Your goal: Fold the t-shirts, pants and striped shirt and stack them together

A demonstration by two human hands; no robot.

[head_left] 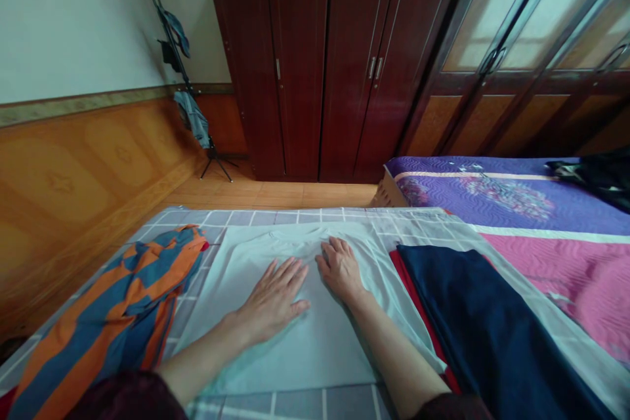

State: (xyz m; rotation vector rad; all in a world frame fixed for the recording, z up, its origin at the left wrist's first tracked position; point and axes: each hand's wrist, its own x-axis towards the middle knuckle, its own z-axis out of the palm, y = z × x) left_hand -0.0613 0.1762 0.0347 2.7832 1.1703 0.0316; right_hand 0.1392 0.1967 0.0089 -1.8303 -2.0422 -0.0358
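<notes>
A white T-shirt (325, 348) lies spread on a checked grey cloth (295, 405), its neckline toward the far edge. My left hand (275, 298) rests palm down near the shirt's middle, fingers stretched out and holding nothing. Further up and to the right, my right hand (340, 268) lies palm down on the shirt below the neckline, its fingers slightly bent and apart. Some creases run along the shirt's right side. To the left is a crumpled orange and blue striped garment (123, 302). Dark blue folded clothing (492, 321) lies to the right, over a red piece (418, 302).
Beyond the checked surface stands a dark red wardrobe (325, 65). A coat rack (172, 46) with hanging items is at the far left. On the right is a bed with a purple and pink cover (443, 184), and a black garment (600, 177) lies on it.
</notes>
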